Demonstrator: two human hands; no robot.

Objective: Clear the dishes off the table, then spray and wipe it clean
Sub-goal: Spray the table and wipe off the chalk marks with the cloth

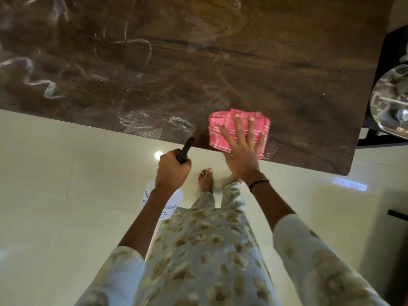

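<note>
1. Since no dishes show on the table (265, 62), the clearing looks done; the person is in the spray-and-wipe step.
2. Table: large dark brown slab, wood-like grain, glossy. Whitish wet swirls and streaks cover the 9 to 11 o'clock area; the 1 to 3 o'clock area reads drier. Near edge runs 9 to 4 o'clock.
3. Floor (55, 173): pale glossy tile, reflective.
4. Spray bottle (174, 200): translucent white body, printed label, black nozzle aimed at 12 o'clock. Left hand (172, 171) is wrapped tight around its neck, off the table at 6 o'clock of the near edge.
5. Cloth (223, 129): pink woven check, folded roughly square, flat at the near edge, 3 o'clock of the bottle. Right hand (241, 151) lies on it, fingers spread, palm pressing down.
6. Next move, likely: sweep the cloth toward 9 o'clock through the streaks with even pressure, keeping the fold flat.
</note>
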